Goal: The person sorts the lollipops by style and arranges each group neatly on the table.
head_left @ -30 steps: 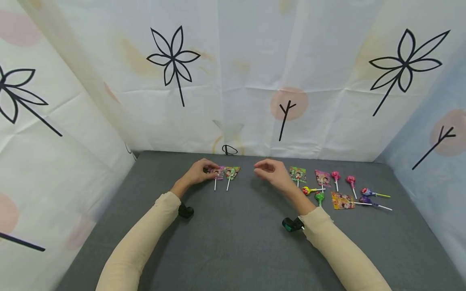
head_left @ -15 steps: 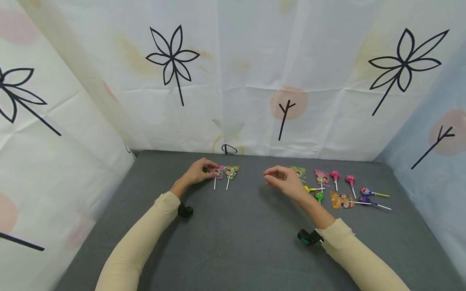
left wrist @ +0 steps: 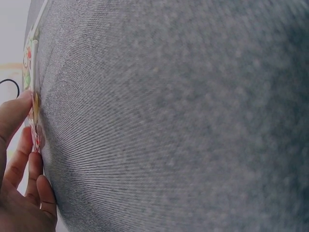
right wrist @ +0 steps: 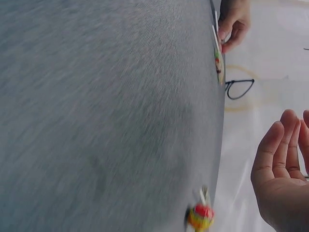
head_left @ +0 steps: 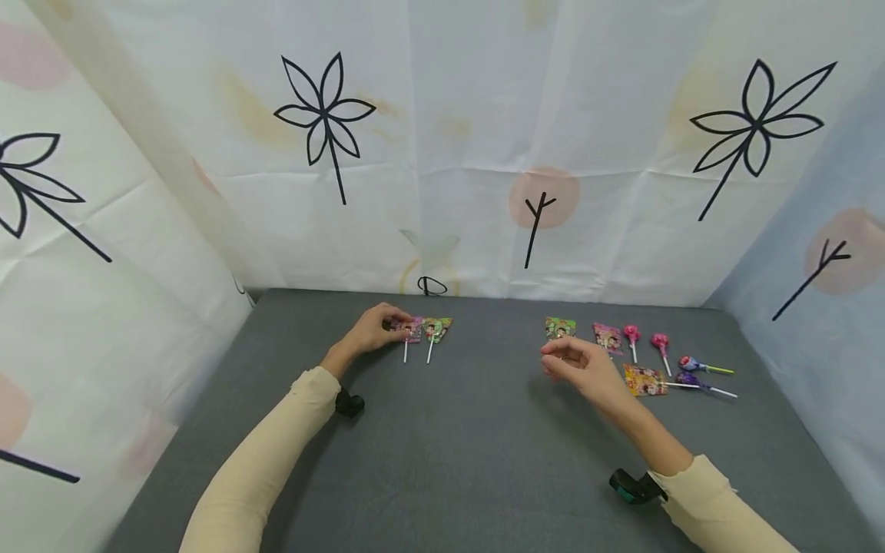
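Note:
At the left of the head view, my left hand [head_left: 373,329] holds a flat lollipop in a pink wrapper [head_left: 413,329] by its left side, between thumb and fingers. Just to its right lies a lollipop in a green wrapper [head_left: 436,329]; both sticks point toward me. In the left wrist view, the thumb and fingers [left wrist: 19,108] meet the wrapper's edge. My right hand [head_left: 588,372] hovers over the table with loosely bent fingers and nothing between them. Nearest it is another green-wrapped lollipop [head_left: 560,326]. A yellow-and-red round lollipop [right wrist: 201,216] shows below it in the right wrist view.
On the right lie a pink-wrapped lollipop [head_left: 608,338], two round pink lollipops, an orange-wrapped one [head_left: 645,380], a blue-and-red one [head_left: 689,364] and a purple one [head_left: 688,379]. Patterned cloth [head_left: 470,215] hangs behind the grey table [head_left: 442,461].
My right hand has moved right and toward me, from beside the left pair to in front of the right-hand group, covering some lollipops there. My left hand stays in place.

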Demonstrator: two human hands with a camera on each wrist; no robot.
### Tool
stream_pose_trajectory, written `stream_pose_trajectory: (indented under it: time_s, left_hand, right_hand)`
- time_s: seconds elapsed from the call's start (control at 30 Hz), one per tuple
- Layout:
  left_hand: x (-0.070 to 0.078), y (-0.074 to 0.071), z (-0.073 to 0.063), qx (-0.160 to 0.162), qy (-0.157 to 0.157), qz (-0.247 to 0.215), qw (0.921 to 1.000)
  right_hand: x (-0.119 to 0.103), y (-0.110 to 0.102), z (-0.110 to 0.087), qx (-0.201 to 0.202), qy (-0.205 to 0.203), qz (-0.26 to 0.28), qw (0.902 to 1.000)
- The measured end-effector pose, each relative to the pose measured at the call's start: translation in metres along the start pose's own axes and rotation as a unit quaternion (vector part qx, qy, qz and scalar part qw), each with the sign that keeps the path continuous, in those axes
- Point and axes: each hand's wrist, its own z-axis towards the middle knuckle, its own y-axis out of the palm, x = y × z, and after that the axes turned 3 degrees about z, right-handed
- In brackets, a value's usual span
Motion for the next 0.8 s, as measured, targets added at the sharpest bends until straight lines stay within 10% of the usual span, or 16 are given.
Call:
stream_pose_trajectory:
  time_s: [0.8]
  left_hand:
    - [0.001, -0.001, -0.001, -0.005, 0.0, 0.003, 1.0]
  right_hand:
    - [0.006, -0.076, -0.06, 0.081, 0.024, -0.106, 0.9908]
